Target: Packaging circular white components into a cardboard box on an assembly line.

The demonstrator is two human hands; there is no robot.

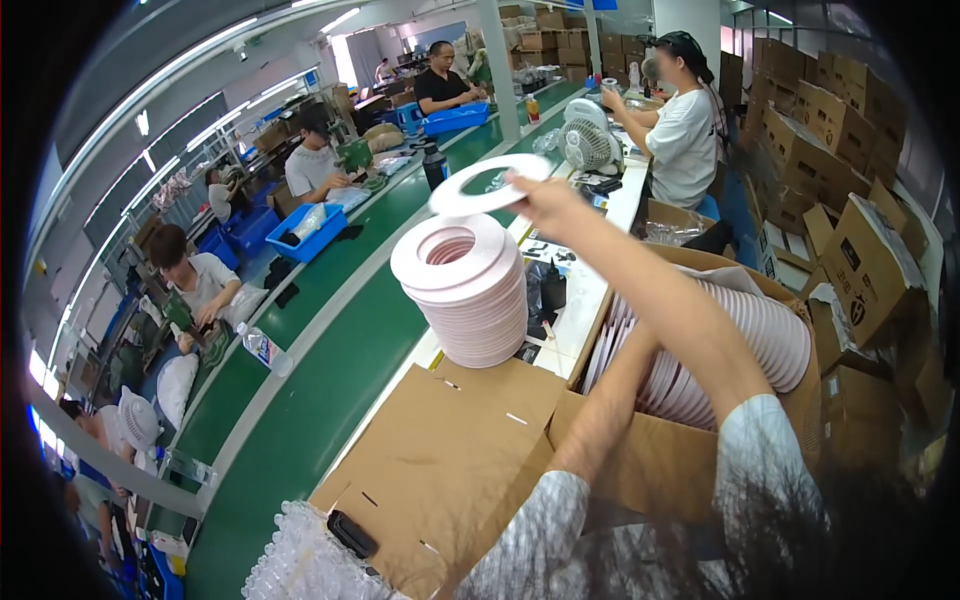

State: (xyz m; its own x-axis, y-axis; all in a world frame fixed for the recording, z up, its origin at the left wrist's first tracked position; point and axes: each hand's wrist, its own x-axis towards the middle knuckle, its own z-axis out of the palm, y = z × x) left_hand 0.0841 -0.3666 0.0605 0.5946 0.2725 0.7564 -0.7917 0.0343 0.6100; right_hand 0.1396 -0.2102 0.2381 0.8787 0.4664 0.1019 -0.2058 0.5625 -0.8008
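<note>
My right hand (pixel 552 207) is stretched out over the worktop, pinching the rim of a flat white ring (pixel 455 198). The ring is held tilted just above a tall stack of similar pinkish-white rings (pixel 465 320), apart from its top. My left forearm (pixel 605 410) reaches over an open cardboard box (pixel 640 450) at the right. Many more rings (pixel 765 340) stand on edge in that box, packed in rows. Behind my right forearm, my left hand is hidden, so its fingers cannot be made out.
A flat cardboard sheet (pixel 440 470) lies before the stack, with a black object (pixel 352 535) and clear plastic pieces (pixel 300 560) beside it. A green conveyor belt (pixel 330 400) runs along the left. Farther off are a fan (pixel 590 138), co-workers, and piled cartons (pixel 820 120).
</note>
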